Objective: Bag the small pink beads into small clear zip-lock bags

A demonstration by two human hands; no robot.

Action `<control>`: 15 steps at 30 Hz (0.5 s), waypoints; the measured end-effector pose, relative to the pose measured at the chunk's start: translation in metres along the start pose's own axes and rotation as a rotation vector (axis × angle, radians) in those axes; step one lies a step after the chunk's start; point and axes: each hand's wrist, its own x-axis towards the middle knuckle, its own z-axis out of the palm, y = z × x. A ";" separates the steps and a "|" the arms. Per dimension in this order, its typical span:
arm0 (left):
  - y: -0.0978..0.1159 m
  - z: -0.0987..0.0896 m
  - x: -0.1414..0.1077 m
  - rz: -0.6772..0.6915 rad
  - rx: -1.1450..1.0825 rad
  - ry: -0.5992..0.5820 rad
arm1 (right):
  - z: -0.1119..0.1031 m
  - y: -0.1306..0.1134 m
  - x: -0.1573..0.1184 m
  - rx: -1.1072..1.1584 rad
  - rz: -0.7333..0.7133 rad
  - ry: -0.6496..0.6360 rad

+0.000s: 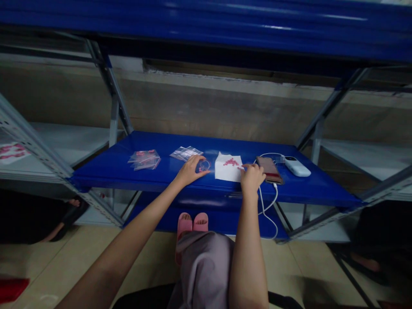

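My left hand (189, 171) curves its thumb and forefinger around what looks like a small clear plastic bag (204, 165), its rim rounded, with a few pink pieces in or under it. A white sheet of paper (222, 169) lies just to the right, bearing a heap of small pinkish-red pieces (231, 162). At the sheet's right edge is my right hand (252, 177), fingertips pinched together; anything between them is too small to make out. Behind my left hand lie flat clear bags (184, 152). Farther left, a stack of clear bags (144, 159) has pink pieces inside.
A phone in a brown case (268, 169) lies beside my right hand, with a white cable (263, 206) hanging off the blue shelf (174, 176). A pale power bank (296, 166) is at the right. Metal posts flank the shelf; an upper blue shelf (206, 25) overhangs. People sit at both sides.
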 end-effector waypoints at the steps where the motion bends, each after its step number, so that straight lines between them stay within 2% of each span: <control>1: 0.000 0.000 0.000 0.002 0.002 -0.001 | 0.003 0.005 0.000 -0.020 0.025 -0.016; 15: 0.001 -0.001 0.000 -0.012 -0.004 -0.002 | 0.020 0.003 -0.001 0.047 0.018 0.044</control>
